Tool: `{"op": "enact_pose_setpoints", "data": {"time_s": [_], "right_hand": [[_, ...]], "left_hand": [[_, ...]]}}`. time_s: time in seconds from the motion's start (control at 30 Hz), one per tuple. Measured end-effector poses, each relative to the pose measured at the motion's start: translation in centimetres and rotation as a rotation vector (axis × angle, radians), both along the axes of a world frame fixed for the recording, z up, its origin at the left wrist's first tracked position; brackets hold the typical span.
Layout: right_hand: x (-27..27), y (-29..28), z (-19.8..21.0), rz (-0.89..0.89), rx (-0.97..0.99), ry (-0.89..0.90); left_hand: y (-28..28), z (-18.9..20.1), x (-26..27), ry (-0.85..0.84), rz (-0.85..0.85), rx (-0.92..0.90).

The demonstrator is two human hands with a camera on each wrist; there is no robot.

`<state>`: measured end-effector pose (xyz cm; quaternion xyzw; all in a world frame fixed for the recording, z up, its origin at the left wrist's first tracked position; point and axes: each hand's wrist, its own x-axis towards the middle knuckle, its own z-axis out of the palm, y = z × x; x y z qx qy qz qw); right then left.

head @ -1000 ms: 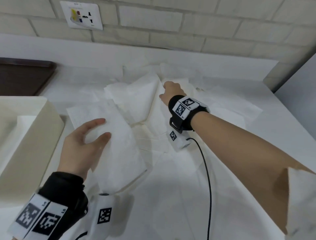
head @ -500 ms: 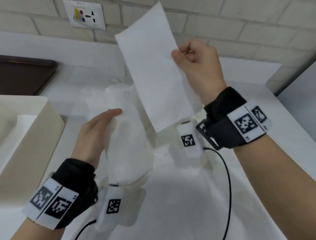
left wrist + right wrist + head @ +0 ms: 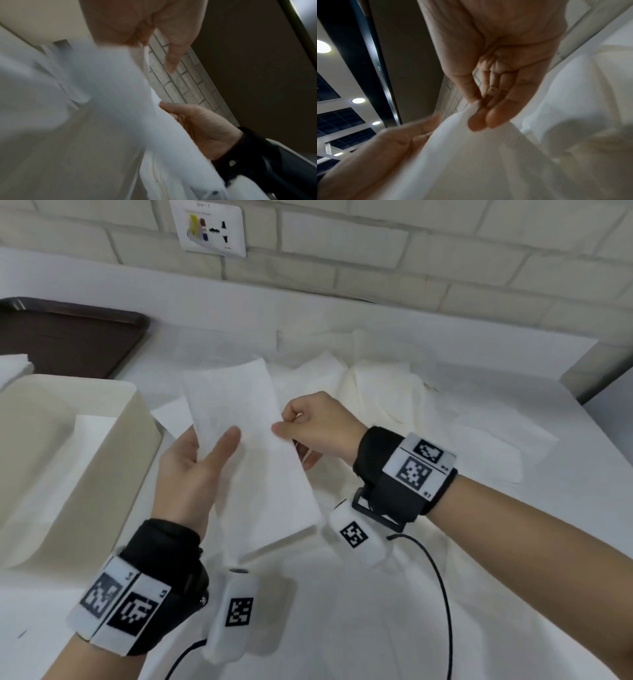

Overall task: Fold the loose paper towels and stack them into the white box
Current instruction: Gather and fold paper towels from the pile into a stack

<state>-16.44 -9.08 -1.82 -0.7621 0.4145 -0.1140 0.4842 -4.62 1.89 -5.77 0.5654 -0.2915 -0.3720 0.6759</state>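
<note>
A: Why is the paper towel held up above the tabletop?
B: Right hand fingers pinch its edge, left hand lies flat beneath, fingers straight, probably to fold it beside the white box

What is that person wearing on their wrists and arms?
Each bare forearm carries a black fabric wrist strap: one on the left wrist, one on the right wrist. Both bear white tags printed with black square codes. A small white camera pod hangs beneath each, trailing a thin black cable.
</note>
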Motion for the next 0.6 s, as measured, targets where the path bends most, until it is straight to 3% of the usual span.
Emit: {"op": "enact_pose_setpoints", "data": {"time_s": [0.07, 0.17, 0.23, 0.37, 0.6], "right_hand": [[0.8, -0.9, 0.1, 0.091, -0.027, 0.091], [1.6, -4.5, 0.1, 0.058, -0.324, 0.207], [1.9, -7.2, -0.3, 0.087, -0.505, 0.418], [2.4, -9.8, -1.0, 0.235, -0.525, 0.811], [2.1, -9.9, -0.5, 0.297, -0.49, 0.832]], "left_hand": [[0.4, -0.9, 0.8, -0.028, 0.092, 0.052], [1.1, -1.5, 1.6, -0.083, 0.119, 0.111], [1.6, -1.6, 1.9, -0.09, 0.102, 0.115], [1.7, -1.7, 2.0, -0.102, 0.077, 0.115], [1.4, -1.9, 2.2, -0.094, 0.137, 0.058]]}}
